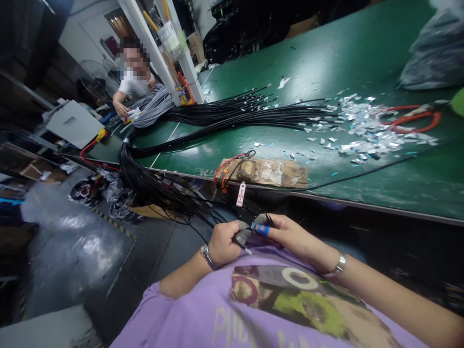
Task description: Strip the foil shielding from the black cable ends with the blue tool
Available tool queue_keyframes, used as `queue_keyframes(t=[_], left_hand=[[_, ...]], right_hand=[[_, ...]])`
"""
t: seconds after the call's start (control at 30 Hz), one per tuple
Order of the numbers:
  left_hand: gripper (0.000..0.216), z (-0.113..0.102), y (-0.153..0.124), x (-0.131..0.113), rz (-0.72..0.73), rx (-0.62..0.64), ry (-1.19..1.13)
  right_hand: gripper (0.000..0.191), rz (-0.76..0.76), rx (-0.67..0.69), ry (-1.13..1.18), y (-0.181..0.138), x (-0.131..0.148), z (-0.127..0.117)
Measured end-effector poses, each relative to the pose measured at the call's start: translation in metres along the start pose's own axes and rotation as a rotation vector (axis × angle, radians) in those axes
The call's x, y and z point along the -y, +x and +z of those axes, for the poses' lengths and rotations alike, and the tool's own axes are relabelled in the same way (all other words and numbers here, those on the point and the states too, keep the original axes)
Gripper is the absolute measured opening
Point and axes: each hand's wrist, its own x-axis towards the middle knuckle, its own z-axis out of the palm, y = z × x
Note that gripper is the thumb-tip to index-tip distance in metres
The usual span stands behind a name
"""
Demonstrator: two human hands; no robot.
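My left hand (pixel 223 241) is closed in a fist around thin black cable ends (pixel 203 215) just below the table edge, close to my chest. My right hand (pixel 290 234) pinches the same cable end from the right, its fingertip wrapped in blue tape (pixel 261 230). The two hands touch at the fingertips. A long bundle of black cables (pixel 232 116) runs across the green table (pixel 362 53) and hangs over its left edge down toward my hands.
Silver foil scraps (pixel 362 130) and orange-handled scissors (pixel 413 121) lie on the table's right. A wooden block (pixel 268 171) with wires sits at the near edge. A plastic bag (pixel 435 53) is at far right. Another person (pixel 136 79) handles grey cables (pixel 154 106) at the far left.
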Motion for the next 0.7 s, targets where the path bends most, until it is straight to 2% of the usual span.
queue_keyframes(t=[0.07,0.2,0.3,0.37,0.43,0.53,0.63,0.7], left_hand=[[0.042,-0.005,0.005,-0.001,-0.155,0.132,-0.214],[0.063,-0.023,0.024,0.003,-0.411,0.508,-0.643],[0.062,-0.033,0.04,0.005,-0.481,0.772,-0.749],[0.06,-0.036,0.047,0.003,-0.489,0.817,-0.74],[0.058,-0.034,0.049,-0.002,-0.468,0.721,-0.691],[0.054,-0.026,0.044,-0.013,-0.41,0.452,-0.582],[0.05,-0.017,0.034,-0.021,-0.329,0.181,-0.442],[0.044,-0.011,0.027,-0.022,-0.25,0.039,-0.331]], right_hand=[[0.051,-0.078,0.01,-0.106,0.0,0.003,-0.001],[0.047,-0.254,0.084,-0.299,0.0,0.013,-0.005],[0.044,-0.338,0.148,-0.334,0.002,0.018,-0.008],[0.044,-0.346,0.158,-0.325,0.002,0.019,-0.01],[0.044,-0.331,0.113,-0.307,0.003,0.018,-0.012],[0.044,-0.299,-0.026,-0.316,0.003,0.014,-0.014],[0.041,-0.302,-0.153,-0.429,0.001,0.011,-0.017],[0.037,-0.34,-0.172,-0.556,-0.003,0.009,-0.018]])
